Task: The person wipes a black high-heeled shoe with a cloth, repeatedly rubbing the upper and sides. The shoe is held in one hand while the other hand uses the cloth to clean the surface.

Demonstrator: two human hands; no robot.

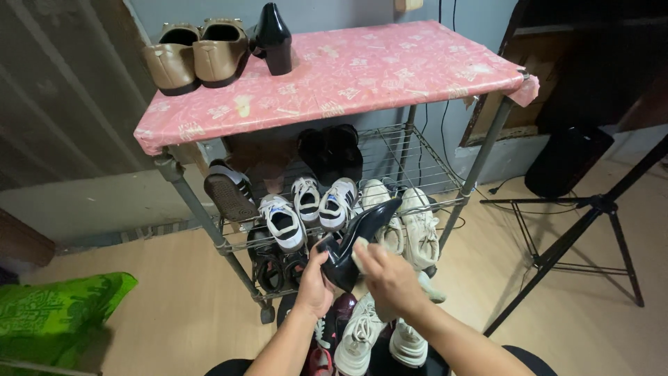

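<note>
A person's left hand (pixel 316 282) grips a glossy black high-heeled shoe (pixel 358 240) by its heel end, fingers curled round it, holding it tilted in the air with the pointed toe aimed up and to the right. The right hand (pixel 390 275) presses a pale, crumpled cloth (pixel 362 259) against the side of the shoe, fingers closed over the fabric. The shoe hangs in front of the middle shelf of a metal wire rack (pixel 417 157), clear of the shelf itself.

Just behind the hands, white trainers with dark stripes (pixel 309 205) and cream lace-up trainers (pixel 410 219) stand on that wire shelf, with black sandals (pixel 332 150) further back and a brown-soled shoe (pixel 228 195) propped at the left end. More white trainers (pixel 362 334) lie on the floor below the forearms.

The rack's top is covered by a pink patterned plastic sheet (pixel 362 69). On it, at the left rear corner, sits a pair of tan flat shoes (pixel 198 56), and just beside them stands a second black high-heeled shoe (pixel 273 38), upright.

A green patterned bag (pixel 56 313) lies on the wooden floor at far left; a black tripod (pixel 591 209) stands at right.
</note>
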